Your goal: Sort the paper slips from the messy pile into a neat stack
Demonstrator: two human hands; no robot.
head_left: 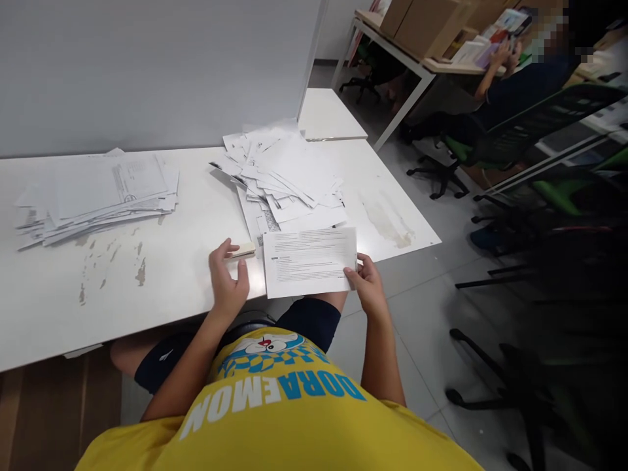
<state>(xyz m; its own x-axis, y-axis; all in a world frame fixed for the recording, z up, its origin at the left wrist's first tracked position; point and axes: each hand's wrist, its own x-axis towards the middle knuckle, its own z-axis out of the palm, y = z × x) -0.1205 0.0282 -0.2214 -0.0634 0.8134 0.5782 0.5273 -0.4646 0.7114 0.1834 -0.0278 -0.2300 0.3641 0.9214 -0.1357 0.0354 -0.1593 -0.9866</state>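
White counter (186, 261) carries everything. Messy paper pile (294, 167) ahead of the hands; flatter paper stack (103, 190) well off to the left, apart from it.

Single printed sheet (311, 261) is in front of the person, just nearer than the pile, lower right corner out past the counter edge. Can't tell if its left end rests on anything.

Step in hand, my read: one sheet being handled singly. Next move probably calls for a firm right pinch and the left fingers either closing or getting clear.

Right hand (369, 286): pinching the sheet at its right edge, thumb on the printed face, other fingers behind.

Left hand (228, 282): thumb and fingers spread wide, not on the sheet. Fingertips right by a small pale block (246, 250) lying left of the sheet; contact unclear.
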